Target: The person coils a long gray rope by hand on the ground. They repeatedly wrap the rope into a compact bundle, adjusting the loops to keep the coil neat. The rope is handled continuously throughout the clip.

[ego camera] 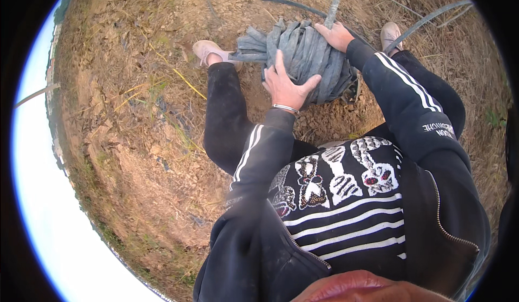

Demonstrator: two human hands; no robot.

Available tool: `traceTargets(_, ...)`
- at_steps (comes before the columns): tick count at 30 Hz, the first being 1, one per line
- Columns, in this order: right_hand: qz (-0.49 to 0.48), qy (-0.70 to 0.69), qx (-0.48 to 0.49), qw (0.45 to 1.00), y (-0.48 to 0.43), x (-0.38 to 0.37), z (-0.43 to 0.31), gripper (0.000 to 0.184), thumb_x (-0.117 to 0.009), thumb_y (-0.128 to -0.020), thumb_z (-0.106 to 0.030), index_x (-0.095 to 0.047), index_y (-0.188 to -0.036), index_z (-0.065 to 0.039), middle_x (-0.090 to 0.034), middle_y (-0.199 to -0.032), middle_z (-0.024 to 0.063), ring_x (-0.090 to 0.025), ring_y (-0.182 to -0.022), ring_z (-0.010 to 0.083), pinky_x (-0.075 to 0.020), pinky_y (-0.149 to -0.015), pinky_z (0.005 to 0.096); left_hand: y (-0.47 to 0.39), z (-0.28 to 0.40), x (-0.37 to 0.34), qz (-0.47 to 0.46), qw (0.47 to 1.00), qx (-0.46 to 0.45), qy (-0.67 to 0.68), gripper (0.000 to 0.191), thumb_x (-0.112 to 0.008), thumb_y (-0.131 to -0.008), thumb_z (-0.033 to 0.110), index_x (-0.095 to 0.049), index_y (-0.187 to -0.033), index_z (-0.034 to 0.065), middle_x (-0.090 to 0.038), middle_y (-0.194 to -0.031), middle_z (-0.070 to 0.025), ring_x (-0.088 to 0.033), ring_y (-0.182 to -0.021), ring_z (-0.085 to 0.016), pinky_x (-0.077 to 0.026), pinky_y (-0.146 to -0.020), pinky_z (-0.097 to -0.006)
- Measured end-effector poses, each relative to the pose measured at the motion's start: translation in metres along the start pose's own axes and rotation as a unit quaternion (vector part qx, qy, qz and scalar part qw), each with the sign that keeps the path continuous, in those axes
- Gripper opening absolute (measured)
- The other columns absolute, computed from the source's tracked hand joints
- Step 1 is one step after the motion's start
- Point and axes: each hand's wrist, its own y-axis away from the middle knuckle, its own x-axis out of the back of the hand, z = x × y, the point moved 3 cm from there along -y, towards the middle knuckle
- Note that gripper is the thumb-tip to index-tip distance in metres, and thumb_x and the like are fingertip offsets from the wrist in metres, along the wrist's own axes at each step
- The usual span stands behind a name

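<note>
A big wound bundle of flat grey-black plastic tape, seemingly drip irrigation tape [298, 54], sits on the ground between the person's feet. My left hand [286, 85], with a silver bracelet at the wrist, lies spread on the near left side of the bundle, thumb and fingers apart. At the bundle's upper right, my right hand [335, 37] grips a strip of the tape [334, 6] close to where it meets the coil. Beyond that hand, the strip rises and folds into a loose loop. A bunched tuft of tape [249, 46] sticks out on the left.
Dry grass and bare soil [134, 172] surround the bundle. A loose length of tape [429, 16] arcs over the ground near the right shoe [391, 34]. The left shoe [211, 50] stands beside the tuft. A yellow stalk or cord [189, 84] lies left of the leg.
</note>
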Motion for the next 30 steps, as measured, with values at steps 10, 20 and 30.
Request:
traceTargets(10, -0.021, 0.043, -0.086, 0.995, 0.075, -0.002, -0.058, 0.041, -0.036, -0.101, -0.036, -0.064, -0.104, -0.006, -0.063, -0.088, 0.0319, -0.064, -0.083, 0.0486, -0.0509, -0.076, 0.0548, 0.024, 0.02, 0.01, -0.074, 0.965, 0.041, -0.25, 0.137, -0.086, -0.05, 0.068, -0.018, -0.155, 0.0107, -0.011, -0.154, -0.0346, -0.023, -0.137, -0.055, -0.022, -0.111, -0.0618)
traceTargets(20, 0.105, 0.014, -0.058, 0.993, 0.071, 0.041, -0.115, 0.035, -0.045, -0.1, -0.029, -0.064, -0.09, -0.002, -0.064, -0.07, 0.0205, -0.063, -0.064, 0.0405, -0.0514, -0.065, 0.0516, 0.008, -0.016, 0.023, -0.024, 0.999, 0.007, 0.03, 0.129, -0.092, -0.051, 0.054, -0.027, -0.152, 0.0065, -0.027, -0.147, -0.0307, -0.028, -0.136, -0.045, -0.026, -0.114, -0.0516)
traceTargets(30, 0.14, -0.057, 0.063, 0.987, 0.083, 0.042, -0.129, 0.025, -0.059, -0.098, -0.026, -0.061, -0.092, -0.002, -0.06, -0.083, 0.0171, -0.062, -0.076, 0.0396, -0.0509, -0.067, 0.0444, -0.001, -0.043, -0.005, 0.103, 0.948, 0.086, 0.289, 0.091, -0.061, -0.092, 0.048, -0.016, -0.153, -0.0024, -0.032, -0.145, -0.036, -0.041, -0.131, -0.044, -0.031, -0.111, -0.0468)
